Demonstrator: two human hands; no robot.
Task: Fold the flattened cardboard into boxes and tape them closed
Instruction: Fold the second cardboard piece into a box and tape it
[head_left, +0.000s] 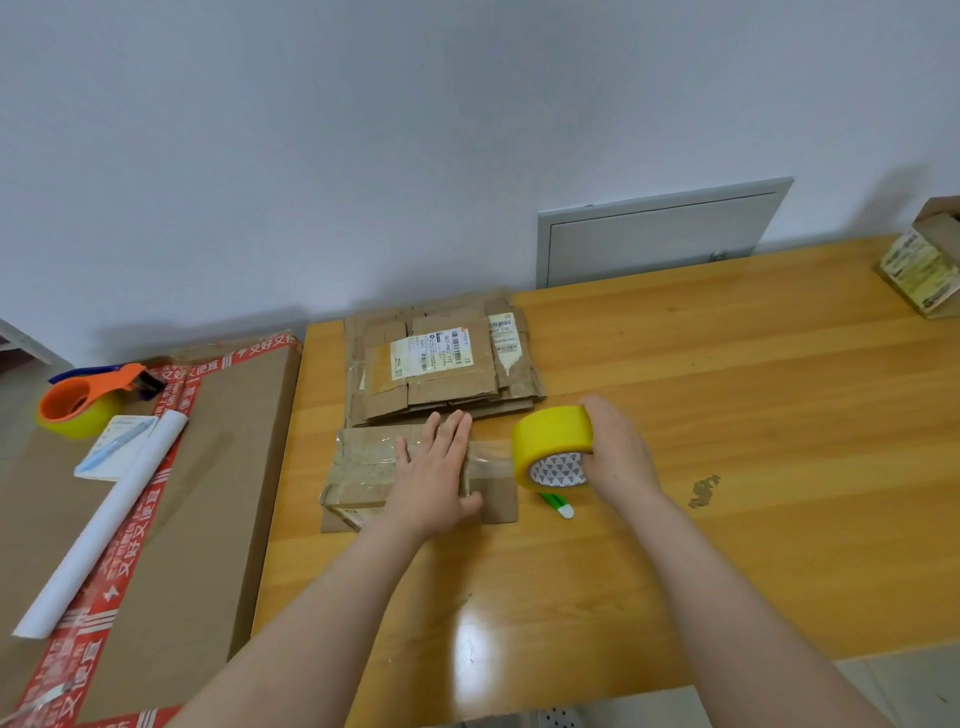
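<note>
A small folded cardboard box (363, 467) lies on the wooden table (727, 441), its top crossed by clear tape. My left hand (431, 478) lies flat on the box with straight fingers pressing it down. Just right of the box, my right hand (615, 452) grips a yellow tape roll (553, 441), and a strip of tape runs from the roll onto the box. Behind the box sits a stack of flattened cardboard (441, 369) with shipping labels.
A green-and-white cutter (558, 505) lies under the roll. A large cardboard carton (208, 519) at left carries an orange tape dispenser (88, 405), a white paper roll (104, 525) and a pen pack (117, 447). Another box (924, 265) stands at the far right.
</note>
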